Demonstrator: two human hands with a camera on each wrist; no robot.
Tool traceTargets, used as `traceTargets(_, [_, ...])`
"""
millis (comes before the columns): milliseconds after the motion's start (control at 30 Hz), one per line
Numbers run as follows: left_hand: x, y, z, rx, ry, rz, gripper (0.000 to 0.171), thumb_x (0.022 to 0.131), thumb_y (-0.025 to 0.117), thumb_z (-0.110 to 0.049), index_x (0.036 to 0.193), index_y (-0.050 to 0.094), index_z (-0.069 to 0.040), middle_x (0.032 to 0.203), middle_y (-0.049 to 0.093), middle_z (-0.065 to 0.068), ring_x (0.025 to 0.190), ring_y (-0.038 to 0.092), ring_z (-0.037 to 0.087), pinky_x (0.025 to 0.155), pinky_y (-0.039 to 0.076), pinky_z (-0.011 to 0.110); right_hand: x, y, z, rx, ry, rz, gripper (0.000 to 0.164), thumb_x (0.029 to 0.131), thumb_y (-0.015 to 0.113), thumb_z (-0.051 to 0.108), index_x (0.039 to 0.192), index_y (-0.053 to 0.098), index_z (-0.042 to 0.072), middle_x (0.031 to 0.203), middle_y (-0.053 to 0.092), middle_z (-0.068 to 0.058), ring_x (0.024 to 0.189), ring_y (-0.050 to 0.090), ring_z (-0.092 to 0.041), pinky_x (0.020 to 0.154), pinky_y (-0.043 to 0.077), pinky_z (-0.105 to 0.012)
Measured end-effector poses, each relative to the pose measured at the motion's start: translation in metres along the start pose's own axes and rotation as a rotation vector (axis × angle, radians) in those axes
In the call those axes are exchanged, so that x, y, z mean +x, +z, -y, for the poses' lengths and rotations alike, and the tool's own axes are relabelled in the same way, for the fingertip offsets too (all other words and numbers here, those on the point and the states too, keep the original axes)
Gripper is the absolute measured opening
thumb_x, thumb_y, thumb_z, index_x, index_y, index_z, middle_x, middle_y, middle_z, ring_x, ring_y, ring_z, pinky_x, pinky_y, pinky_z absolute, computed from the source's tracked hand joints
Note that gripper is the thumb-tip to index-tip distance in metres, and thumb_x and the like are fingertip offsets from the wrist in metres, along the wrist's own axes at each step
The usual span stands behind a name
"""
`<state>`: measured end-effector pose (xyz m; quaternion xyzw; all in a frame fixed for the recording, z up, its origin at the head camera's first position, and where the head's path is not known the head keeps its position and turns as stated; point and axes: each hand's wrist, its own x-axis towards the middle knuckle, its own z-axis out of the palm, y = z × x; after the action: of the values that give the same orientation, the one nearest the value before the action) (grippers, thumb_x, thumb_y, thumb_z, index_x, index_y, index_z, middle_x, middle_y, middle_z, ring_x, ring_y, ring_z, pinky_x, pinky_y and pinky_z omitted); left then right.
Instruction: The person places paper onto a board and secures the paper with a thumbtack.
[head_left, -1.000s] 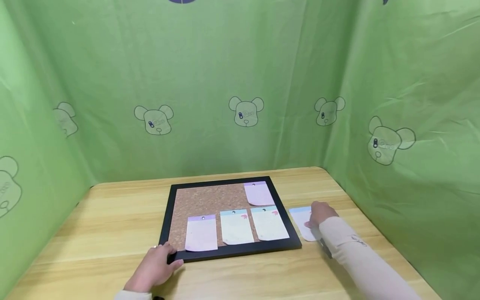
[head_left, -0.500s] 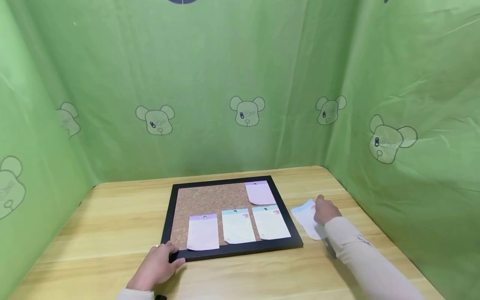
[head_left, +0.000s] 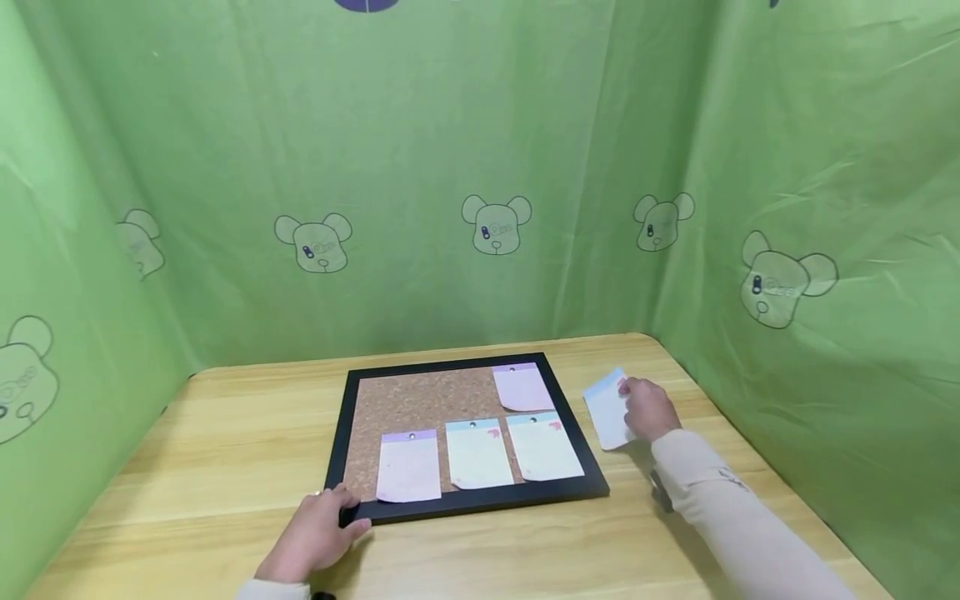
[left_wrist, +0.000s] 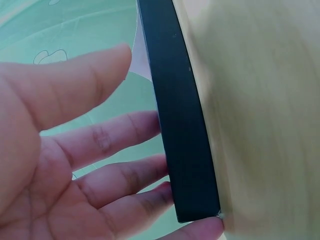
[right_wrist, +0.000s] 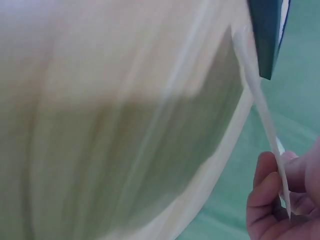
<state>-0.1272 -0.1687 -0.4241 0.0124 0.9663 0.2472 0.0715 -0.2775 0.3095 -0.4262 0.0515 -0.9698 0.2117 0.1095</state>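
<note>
A black-framed cork board [head_left: 427, 394] lies on the table with several pale note sheets pinned on it. At its near left corner my left hand [head_left: 315, 533] rests on the frame. In the left wrist view, the fingers [left_wrist: 127, 175] of that hand touch the black edge and the thumb stands away from it. Beyond the board's right side, my right hand [head_left: 651, 408] pinches a blue-topped note sheet [head_left: 607, 408] between thumb and fingers. Seen almost edge-on in the right wrist view, that sheet [right_wrist: 265, 107] is raised above the table and casts a shadow.
The pinned sheets include a purple-topped one [head_left: 408, 471] at lower left, a blue-topped one [head_left: 480, 458] in the middle and another purple-topped one [head_left: 522, 389] at upper right. Green cloth [head_left: 405, 300] walls in the wooden table [head_left: 247, 433] at the back and both sides.
My right hand has lifted the note sheet off the table and shifted it slightly away from me, turning it more upright. My left hand has stayed on the frame corner.
</note>
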Motion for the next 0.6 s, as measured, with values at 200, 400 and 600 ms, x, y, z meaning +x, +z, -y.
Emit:
traceTargets(200, [0.000,-0.001,0.000,-0.004,0.022,-0.011,0.035,0.086,0.074,-0.022,0.111,0.069,0.002,0.129,0.054,0.032,0.121,0.045,0.053,0.099,0.037,0.063,0.003,-0.003,0.015,0.065,0.036,-0.061,0.039,0.079,0.055,-0.014,0.117,0.055,-0.011,0.116,0.057,-0.030,0.106,0.054,-0.048,0.092,0.046,-0.056])
traceTargets(400, [0.000,-0.001,-0.001,0.002,0.018,-0.008,0.035,0.086,0.074,-0.023,0.111,0.069,0.002,0.128,0.054,0.031,0.120,0.045,0.053,0.099,0.037,0.063,0.008,0.004,0.024,0.144,0.027,-0.152,0.020,0.091,0.053,-0.004,0.108,0.060,-0.010,0.105,0.061,-0.028,0.094,0.060,-0.043,0.084,0.051,-0.052])
traceTargets(600, [0.001,0.001,-0.001,0.007,0.000,-0.004,0.035,0.087,0.074,-0.023,0.112,0.069,0.001,0.129,0.053,0.032,0.121,0.045,0.053,0.099,0.037,0.063,0.014,0.011,0.036,0.262,0.039,-0.112,0.029,0.093,0.054,0.003,0.120,0.060,-0.007,0.123,0.059,-0.028,0.104,0.058,-0.043,0.091,0.047,-0.053])
